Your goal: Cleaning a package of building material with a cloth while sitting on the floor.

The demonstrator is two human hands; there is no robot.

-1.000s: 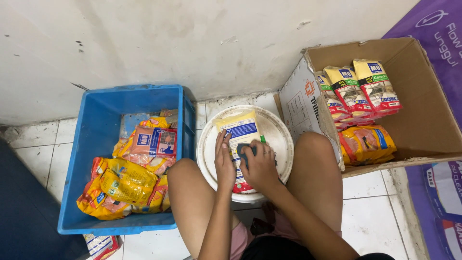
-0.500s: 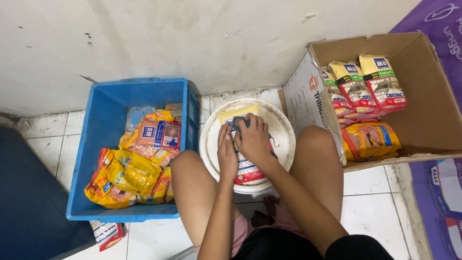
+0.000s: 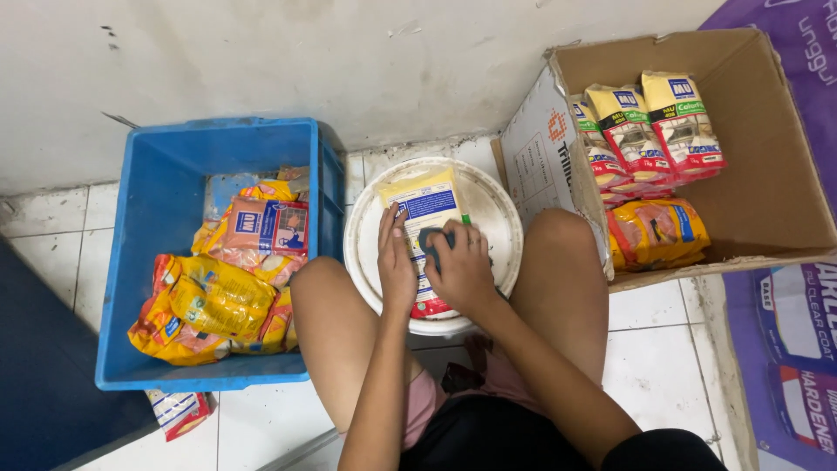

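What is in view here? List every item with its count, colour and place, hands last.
blue crate: one, blue, on the tiled floor at left.
packets in the crate: a heap, count unclear, yellow and orange.
white bucket lid: one, white, between the knees.
packet on the lid: one, yellow with a blue label and red bottom.
cardboard box: one, brown, open, at right.
upright packets: three showing, yellow, green and red, in the box.
lying packets: yellow, in the box, count unclear.
loose packet: one, below the crate.
left hand: flat on the packet.
right hand: pressing a dark object on it.

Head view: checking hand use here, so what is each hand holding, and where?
Left hand presses the packet's left edge; right hand grips a dark object on it.
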